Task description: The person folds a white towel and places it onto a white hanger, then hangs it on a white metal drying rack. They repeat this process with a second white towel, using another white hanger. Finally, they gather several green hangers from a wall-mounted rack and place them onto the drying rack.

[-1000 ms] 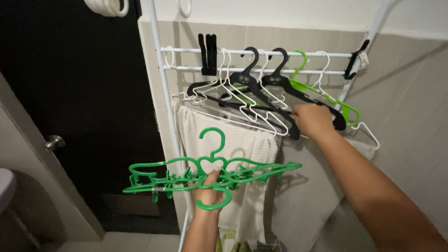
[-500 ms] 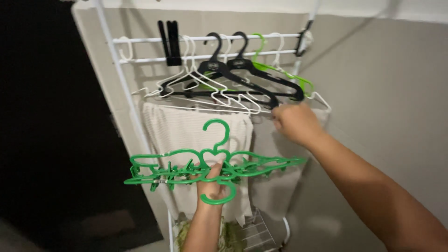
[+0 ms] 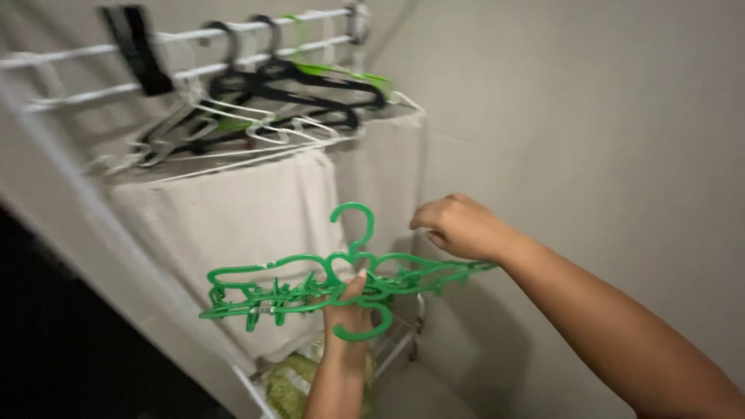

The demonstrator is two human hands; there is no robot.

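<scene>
Left hand (image 3: 351, 304) is up in the middle of the view, fingers wrapped around the centre of the green hangers (image 3: 334, 283), a bunch held flat and level, the hook (image 3: 355, 223) standing up above the fist and a second curl of green plastic hanging just below it. The bunch sits in front of the towel (image 3: 233, 225), lower than the rail (image 3: 194, 35).

Right hand (image 3: 459, 226) comes in from the right, arm stretched across the wall (image 3: 590, 140), fingers curled loosely inward. It hovers just right of the hook, above the right end of the green bunch. Whether it touches the plastic there I cannot tell; it looks closed on nothing.

Up top, the rail is white, a pair of bars running across the rack (image 3: 93, 209). Black hangers (image 3: 303, 85) hang from it, white wire hangers (image 3: 225, 132) splay out beneath them, and one more green hanger (image 3: 341, 74) peeks out at the rail's right end. A black clip (image 3: 136, 46) hangs on the rail at the left.

The towel is pale, draped under the rail and falling straight down. Below the towel, at the foot of the rack, something yellow-green (image 3: 291, 384) sits in a wire basket, blurred. Everything is a bit smeared with camera motion.
</scene>
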